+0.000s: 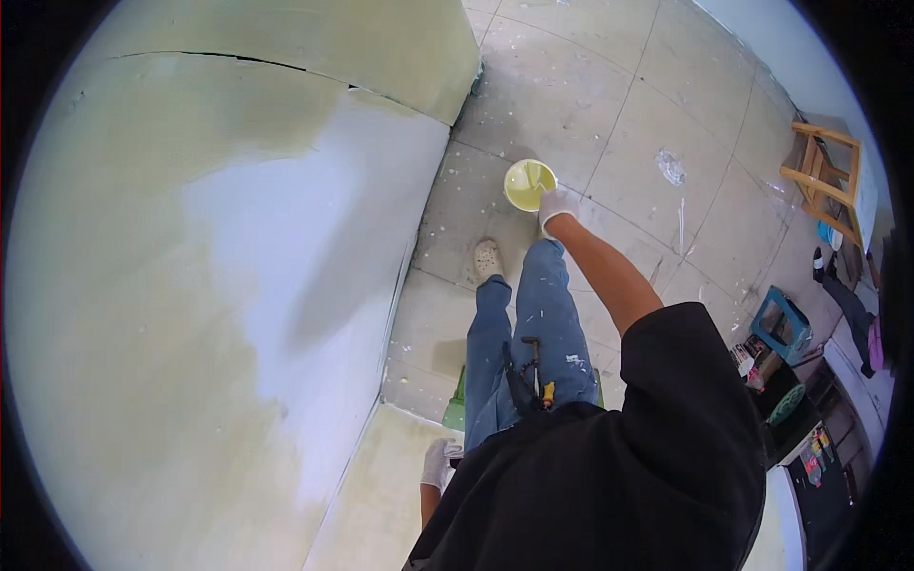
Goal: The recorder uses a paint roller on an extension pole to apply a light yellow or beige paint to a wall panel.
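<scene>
Tipping the bucket beside the right hand could spill its yellow paint onto the floor, though whether that hand's or the left hand's fingers grip anything, I cannot tell.

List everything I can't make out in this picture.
Head view, right hand: its own back hides how the fingers grip at the bucket.
Head view, left hand: the dark thing beside it is too small to name.
Head view, green thing: mostly hidden behind the jeans.
Head view, clutter at right: pieces too small.
</scene>
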`<state>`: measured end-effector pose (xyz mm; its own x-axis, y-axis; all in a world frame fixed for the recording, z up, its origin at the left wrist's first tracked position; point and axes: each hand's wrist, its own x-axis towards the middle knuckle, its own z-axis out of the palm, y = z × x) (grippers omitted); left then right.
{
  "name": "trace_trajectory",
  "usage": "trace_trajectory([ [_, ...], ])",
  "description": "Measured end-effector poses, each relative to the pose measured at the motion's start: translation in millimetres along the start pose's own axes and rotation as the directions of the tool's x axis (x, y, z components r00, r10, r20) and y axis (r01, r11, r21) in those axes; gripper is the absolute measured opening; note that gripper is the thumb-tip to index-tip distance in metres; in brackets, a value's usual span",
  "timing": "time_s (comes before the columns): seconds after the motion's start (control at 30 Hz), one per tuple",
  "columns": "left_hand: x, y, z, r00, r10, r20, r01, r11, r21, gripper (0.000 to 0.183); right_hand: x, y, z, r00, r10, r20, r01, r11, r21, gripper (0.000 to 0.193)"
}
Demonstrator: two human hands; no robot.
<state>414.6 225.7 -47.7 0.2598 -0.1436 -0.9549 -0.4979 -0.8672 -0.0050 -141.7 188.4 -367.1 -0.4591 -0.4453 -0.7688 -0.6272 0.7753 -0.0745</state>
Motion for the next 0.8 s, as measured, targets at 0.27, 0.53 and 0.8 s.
trace_trajectory([
  [0.27,6.0,43.9,36.6,0.989,0.087,0.118,-0.112,0.965,0.236,0.034,58.4,152.8,52.1,0.893,0.437,0.108,-0.421,0.724,0.546,0.041],
  [0.53,-9.3,25.6,-1.5,0.983,0.179,0.037,-0.183,0.962,0.203,0.031,-41.4,42.4,17.9,0.986,-0.048,-0.160,0.026,0.990,-0.138,0.018],
  [0.8,-10.2,26.0,0.7,1.000,-0.017,-0.005,0.017,0.999,0.042,0.033,-66.5,19.1,65.8,0.987,-0.076,-0.142,0.058,0.990,-0.128,0.021],
])
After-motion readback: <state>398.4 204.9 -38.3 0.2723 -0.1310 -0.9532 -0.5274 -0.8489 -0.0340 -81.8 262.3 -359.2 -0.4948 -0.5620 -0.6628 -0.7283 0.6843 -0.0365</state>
